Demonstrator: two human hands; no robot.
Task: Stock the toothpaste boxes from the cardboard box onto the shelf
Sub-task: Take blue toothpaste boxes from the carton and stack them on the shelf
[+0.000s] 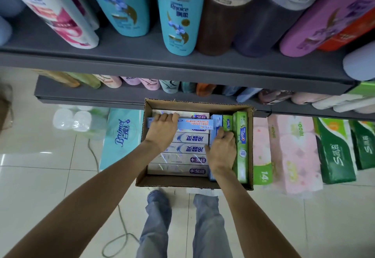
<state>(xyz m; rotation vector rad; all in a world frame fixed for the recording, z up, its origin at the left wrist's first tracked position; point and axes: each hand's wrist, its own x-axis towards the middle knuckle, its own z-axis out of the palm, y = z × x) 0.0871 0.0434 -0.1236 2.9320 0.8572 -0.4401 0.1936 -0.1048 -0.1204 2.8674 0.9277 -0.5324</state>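
Blue, long and flat, a toothpaste box [194, 124] is gripped by the left hand [162, 127] over the white toothpaste boxes [182, 152] laid flat in the open brown cardboard box [146, 156] on the tiled floor [60, 176]. Further right, an upright light-blue box [215, 121] is pinched by the right hand [222, 151], beside green boxes [240, 146]. The grey metal shelf [162, 64] lies beyond.

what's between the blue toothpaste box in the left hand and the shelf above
Nothing visible. The left hand grips the blue toothpaste box at the top of the open cardboard box; only open air lies between it and the grey shelf edge above.
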